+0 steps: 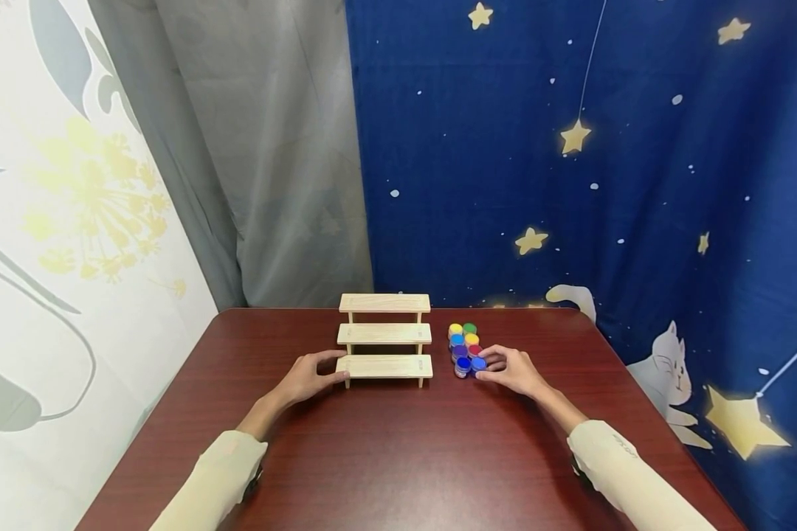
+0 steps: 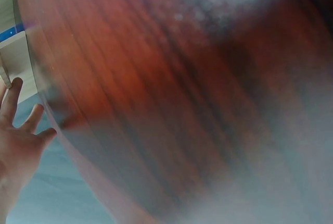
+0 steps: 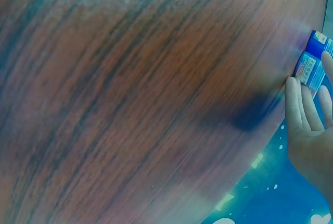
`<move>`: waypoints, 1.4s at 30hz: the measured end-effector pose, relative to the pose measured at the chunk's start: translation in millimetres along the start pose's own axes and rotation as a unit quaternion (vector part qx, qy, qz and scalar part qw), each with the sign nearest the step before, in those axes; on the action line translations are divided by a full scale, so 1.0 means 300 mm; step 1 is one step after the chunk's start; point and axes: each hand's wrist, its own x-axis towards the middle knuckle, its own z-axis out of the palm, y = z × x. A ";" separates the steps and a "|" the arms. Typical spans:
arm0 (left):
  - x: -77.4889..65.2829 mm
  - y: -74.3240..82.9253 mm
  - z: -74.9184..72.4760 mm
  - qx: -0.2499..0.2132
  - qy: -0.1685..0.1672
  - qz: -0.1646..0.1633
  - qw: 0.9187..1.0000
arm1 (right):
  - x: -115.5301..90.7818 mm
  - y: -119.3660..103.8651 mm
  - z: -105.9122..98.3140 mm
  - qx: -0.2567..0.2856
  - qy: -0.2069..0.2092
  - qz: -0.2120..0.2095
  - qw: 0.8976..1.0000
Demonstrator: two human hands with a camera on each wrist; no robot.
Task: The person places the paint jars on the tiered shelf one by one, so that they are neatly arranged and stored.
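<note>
A three-step wooden display stand (image 1: 384,366) stands on the table towards its far edge. My left hand (image 1: 311,376) holds the left end of its lowest step, thumb in front and a finger behind. In the left wrist view the other fingers (image 2: 32,117) of that hand spread apart. To the right of the stand, several small paint pots with coloured lids stand in two close columns. My right hand (image 1: 510,370) pinches the near right pot, a blue-lidded one (image 1: 479,365), between thumb and fingers. A dark-blue pot (image 1: 463,366) is just left of it.
Farther back in the cluster are yellow (image 1: 455,330), green (image 1: 469,328), red (image 1: 475,351) and purple (image 1: 460,353) lids. The dark red-brown table (image 1: 398,457) ends at a grey curtain (image 1: 292,184) and a blue star-patterned curtain (image 1: 478,184).
</note>
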 end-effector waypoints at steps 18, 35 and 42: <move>-0.002 0.006 -0.002 0.003 0.005 0.000 1.000 | -0.016 0.000 0.006 -0.007 0.005 0.007 1.000; -0.005 0.006 0.004 0.002 0.017 0.018 1.000 | -0.019 -0.002 -0.003 -0.022 0.015 0.008 1.000; -0.007 0.003 0.003 0.004 0.013 0.015 1.000 | -0.021 -0.003 -0.012 -0.021 0.013 0.015 1.000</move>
